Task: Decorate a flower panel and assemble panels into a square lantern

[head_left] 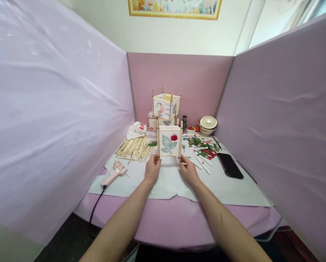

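Between my two hands is a small lantern [165, 148] with a stick frame and white panels. Its near panel bears green leaf prints and a red flower. My left hand [153, 169] grips the lower left corner post, fingers closed round it. At the lower right post, my right hand [189, 170] is closed in the same way. The lantern is upright, and its bottom seems raised a little above the white cloth [163, 187]. Behind it stands a similar, larger lantern [162, 107] with printed panels and a yellow piece inside; its lower part is partly hidden.
A pile of thin sticks [135, 148] and a pink glue gun [116, 174] with a black cord lie left. On the right are white pens [202, 163], red-handled scissors [210, 154], green leaves [197, 142], a black phone [230, 165] and a lidded bowl [208, 123]. Pink-lilac partitions enclose the table.
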Tool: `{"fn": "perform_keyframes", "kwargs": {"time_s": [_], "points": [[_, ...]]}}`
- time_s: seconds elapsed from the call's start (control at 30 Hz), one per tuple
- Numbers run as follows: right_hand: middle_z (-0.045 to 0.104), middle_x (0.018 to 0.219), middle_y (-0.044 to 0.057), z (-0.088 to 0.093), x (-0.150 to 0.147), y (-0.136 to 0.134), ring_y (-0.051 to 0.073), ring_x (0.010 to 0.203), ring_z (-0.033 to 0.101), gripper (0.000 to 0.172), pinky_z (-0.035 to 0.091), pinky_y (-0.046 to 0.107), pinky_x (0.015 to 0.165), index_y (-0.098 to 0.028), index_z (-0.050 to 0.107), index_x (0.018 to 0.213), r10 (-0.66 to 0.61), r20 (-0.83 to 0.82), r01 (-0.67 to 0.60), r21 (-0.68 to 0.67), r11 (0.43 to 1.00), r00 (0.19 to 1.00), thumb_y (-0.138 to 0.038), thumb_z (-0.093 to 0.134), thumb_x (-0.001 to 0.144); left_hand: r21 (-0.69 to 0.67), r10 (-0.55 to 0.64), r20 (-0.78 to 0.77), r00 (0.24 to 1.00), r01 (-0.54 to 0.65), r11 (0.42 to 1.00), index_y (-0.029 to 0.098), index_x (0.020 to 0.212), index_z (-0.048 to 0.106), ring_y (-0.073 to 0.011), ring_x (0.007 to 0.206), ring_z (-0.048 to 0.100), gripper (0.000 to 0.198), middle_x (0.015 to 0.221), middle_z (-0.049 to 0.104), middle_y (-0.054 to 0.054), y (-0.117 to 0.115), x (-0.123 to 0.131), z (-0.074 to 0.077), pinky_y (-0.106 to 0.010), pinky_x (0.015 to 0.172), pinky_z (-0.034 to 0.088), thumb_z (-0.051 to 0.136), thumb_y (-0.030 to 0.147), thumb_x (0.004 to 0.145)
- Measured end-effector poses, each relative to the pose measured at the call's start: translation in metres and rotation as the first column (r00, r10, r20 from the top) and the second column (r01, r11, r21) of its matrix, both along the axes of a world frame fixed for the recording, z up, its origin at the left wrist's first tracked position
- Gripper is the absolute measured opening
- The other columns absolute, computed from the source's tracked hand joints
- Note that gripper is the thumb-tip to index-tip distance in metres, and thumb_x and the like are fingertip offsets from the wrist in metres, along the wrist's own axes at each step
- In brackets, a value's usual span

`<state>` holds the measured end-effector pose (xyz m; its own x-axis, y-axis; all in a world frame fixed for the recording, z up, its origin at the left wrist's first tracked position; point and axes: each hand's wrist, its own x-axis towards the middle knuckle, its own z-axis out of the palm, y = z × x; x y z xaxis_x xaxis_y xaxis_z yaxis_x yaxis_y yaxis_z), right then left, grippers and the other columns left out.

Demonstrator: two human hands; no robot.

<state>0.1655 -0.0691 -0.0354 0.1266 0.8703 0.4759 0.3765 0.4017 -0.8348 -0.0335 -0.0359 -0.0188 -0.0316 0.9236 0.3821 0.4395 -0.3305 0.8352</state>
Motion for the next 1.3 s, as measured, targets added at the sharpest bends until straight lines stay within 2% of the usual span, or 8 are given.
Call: {"fn": "perform_keyframes", "kwargs": {"time_s": [0.2, 0.4, 0.8, 1.03, 1.3], "points": [[0.073, 0.103, 0.007, -0.005, 0.0, 0.005, 0.024, 0.092, 0.067, 0.044, 0.053, 0.041, 0.086, -0.02, 0.063, 0.124, 0.014, -0.195, -0.015, -0.005, 1.0, 0.981, -0.027, 0.053, 0.082, 0.015, 0.001, 0.108, 0.994, -0.003, 1.0, 0.017, 0.101, 0.059, -0.0161, 0.085, 0.063, 0.02, 0.092, 0.068, -0.005, 0.004, -0.002, 0.0, -0.027, 0.078, 0.049, 0.056, 0.027, 0.083], [0.073, 0.1, 0.007, -0.01, 0.001, 0.008, 0.024, 0.092, 0.067, 0.044, 0.052, 0.041, 0.086, -0.019, 0.064, 0.122, 0.014, -0.266, -0.024, -0.035, 0.999, 0.964, -0.026, 0.054, 0.08, 0.01, 0.003, 0.157, 0.988, -0.004, 1.0, 0.017, 0.1, 0.061, -0.0157, 0.078, 0.061, 0.022, 0.086, 0.067, -0.004, 0.003, -0.002, 0.002, -0.027, 0.074, 0.049, 0.059, 0.027, 0.081], [0.073, 0.099, 0.008, -0.008, 0.001, 0.006, 0.023, 0.09, 0.067, 0.046, 0.052, 0.039, 0.086, -0.015, 0.063, 0.121, 0.001, -0.29, -0.014, -0.04, 0.999, 0.957, -0.028, 0.058, 0.078, -0.026, -0.008, 0.189, 0.982, 0.013, 1.0, 0.016, 0.098, 0.06, -0.018, 0.076, 0.062, 0.025, 0.08, 0.067, -0.004, 0.002, -0.002, 0.004, -0.029, 0.072, 0.047, 0.059, 0.034, 0.08], [0.074, 0.098, 0.008, -0.007, 0.001, 0.004, 0.023, 0.089, 0.068, 0.044, 0.052, 0.04, 0.087, -0.016, 0.064, 0.12, -0.008, -0.274, -0.003, -0.039, 0.999, 0.962, -0.027, 0.058, 0.078, -0.026, -0.018, 0.167, 0.986, 0.022, 0.999, 0.017, 0.087, 0.061, -0.0178, 0.074, 0.06, 0.02, 0.078, 0.067, -0.004, 0.001, -0.003, 0.004, -0.029, 0.071, 0.044, 0.058, 0.036, 0.081], [0.074, 0.097, 0.008, -0.003, 0.0, 0.002, 0.023, 0.088, 0.068, 0.042, 0.054, 0.039, 0.084, -0.016, 0.065, 0.119, 0.009, -0.264, -0.013, -0.012, 1.0, 0.964, -0.028, 0.058, 0.079, -0.013, -0.037, 0.165, 0.986, 0.039, 0.999, 0.019, 0.084, 0.061, -0.0173, 0.074, 0.058, 0.017, 0.077, 0.066, -0.002, 0.002, -0.003, 0.002, -0.028, 0.071, 0.043, 0.057, 0.035, 0.081]]}}
